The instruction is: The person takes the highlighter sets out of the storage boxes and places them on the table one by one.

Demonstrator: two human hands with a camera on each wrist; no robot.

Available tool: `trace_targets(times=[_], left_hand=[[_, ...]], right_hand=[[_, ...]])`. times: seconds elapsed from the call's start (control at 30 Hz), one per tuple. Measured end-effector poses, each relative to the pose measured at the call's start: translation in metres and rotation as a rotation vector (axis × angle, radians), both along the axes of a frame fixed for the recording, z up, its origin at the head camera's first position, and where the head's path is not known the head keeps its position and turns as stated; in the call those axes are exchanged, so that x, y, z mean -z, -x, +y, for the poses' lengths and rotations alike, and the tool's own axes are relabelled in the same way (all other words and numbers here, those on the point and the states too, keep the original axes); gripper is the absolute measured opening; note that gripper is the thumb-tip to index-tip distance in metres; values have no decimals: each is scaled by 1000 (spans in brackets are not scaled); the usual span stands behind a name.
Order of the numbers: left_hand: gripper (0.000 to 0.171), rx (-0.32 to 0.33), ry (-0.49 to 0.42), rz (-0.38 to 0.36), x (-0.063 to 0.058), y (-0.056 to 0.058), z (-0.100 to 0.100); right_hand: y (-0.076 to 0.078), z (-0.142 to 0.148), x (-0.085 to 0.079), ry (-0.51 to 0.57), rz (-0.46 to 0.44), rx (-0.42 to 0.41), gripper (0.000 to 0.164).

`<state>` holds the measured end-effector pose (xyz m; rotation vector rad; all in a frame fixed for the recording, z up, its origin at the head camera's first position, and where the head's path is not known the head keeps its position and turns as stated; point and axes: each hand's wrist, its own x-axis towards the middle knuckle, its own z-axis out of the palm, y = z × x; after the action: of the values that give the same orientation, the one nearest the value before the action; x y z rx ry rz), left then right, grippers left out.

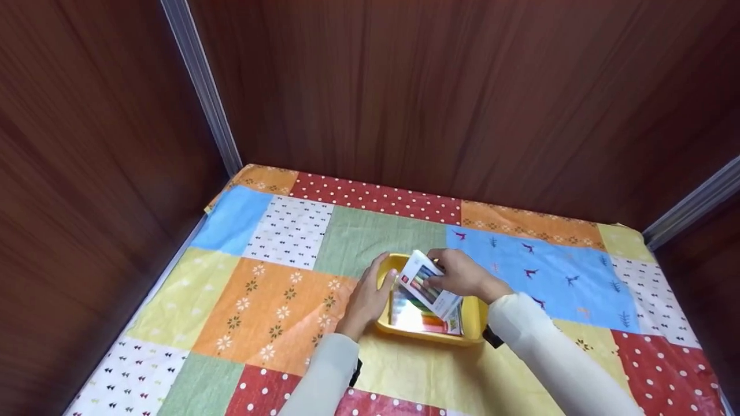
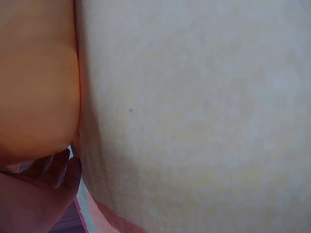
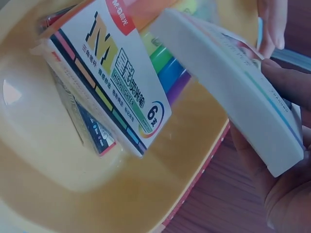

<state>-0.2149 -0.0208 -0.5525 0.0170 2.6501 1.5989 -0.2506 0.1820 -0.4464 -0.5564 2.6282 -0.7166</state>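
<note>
Left hand (image 1: 366, 293) grips yellow tray (image 1: 475, 320); right hand (image 1: 462, 274) pinches tilted white box (image 1: 424, 292). Slackened pinch could drop it onto highlighter box (image 3: 109, 77).

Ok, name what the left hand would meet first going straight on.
Past the left hand, the way looks free over the patchwork tablecloth to the wood panel; depth is unclear, so it might catch the yellow tray first.

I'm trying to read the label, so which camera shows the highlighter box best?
The right wrist view: the highlighter box is close there, with "HIGHLIGHTER" readable on its front. The head view shows it small in the yellow basin, partly covered by the white box in the right hand. The left wrist view doesn't show it.
</note>
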Motion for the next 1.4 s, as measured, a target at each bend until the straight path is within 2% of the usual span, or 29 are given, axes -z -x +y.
trace_targets(times=[0.2, 0.53, 0.83, 1.07, 1.4], left_hand=[[54, 7, -11, -12, -2, 2, 1], [54, 17, -23, 13, 5, -3, 2], [55, 11, -30, 22, 3, 2, 0], [55, 22, -53, 49, 2, 2, 0], [56, 17, -51, 39, 4, 0, -1]], right_hand=[[-1, 5, -3, 23, -40, 68, 35], [-9, 14, 1, 53, 12, 54, 39], [-8, 22, -3, 97, 75, 45, 36], [-10, 33, -6, 117, 97, 89, 37], [-15, 44, -2, 192, 113, 131, 36]])
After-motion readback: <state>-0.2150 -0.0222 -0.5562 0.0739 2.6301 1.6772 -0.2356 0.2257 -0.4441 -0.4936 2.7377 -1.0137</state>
